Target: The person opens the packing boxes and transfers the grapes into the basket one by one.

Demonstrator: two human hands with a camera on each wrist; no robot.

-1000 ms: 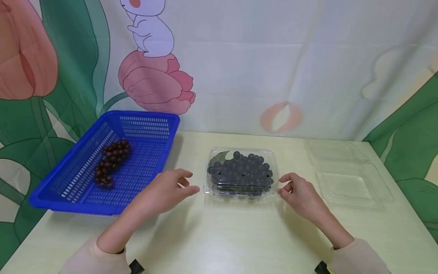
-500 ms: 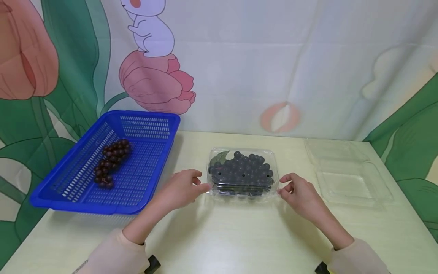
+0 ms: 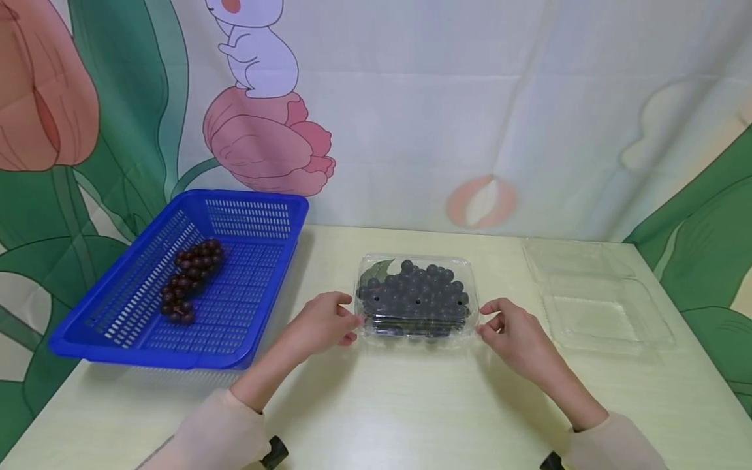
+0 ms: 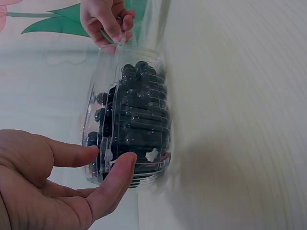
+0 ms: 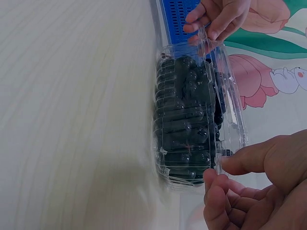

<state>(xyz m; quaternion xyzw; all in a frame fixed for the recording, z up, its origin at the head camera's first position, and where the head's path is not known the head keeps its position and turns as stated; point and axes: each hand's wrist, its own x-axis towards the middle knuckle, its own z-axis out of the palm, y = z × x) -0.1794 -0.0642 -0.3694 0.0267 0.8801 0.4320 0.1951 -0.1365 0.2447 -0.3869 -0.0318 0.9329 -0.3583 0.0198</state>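
A clear plastic clamshell box of dark grapes sits mid-table, its lid down. A green leaf shows under the lid. At its left front corner, my left hand pinches the rim between thumb and fingers; the right wrist view shows this left hand on the rim's end. My right hand pinches the rim at the right side, with thumb and curled fingers at the edge in the right wrist view. The underside of the box is hidden.
On the left stands a blue plastic basket holding a bunch of reddish-brown grapes. An opened clear clamshell box lies at the right of the table. A printed curtain hangs behind the table.
My left hand has moved right from beside the basket to the box's left corner and taken its rim. My right hand and the box have stayed in nearly the same place.
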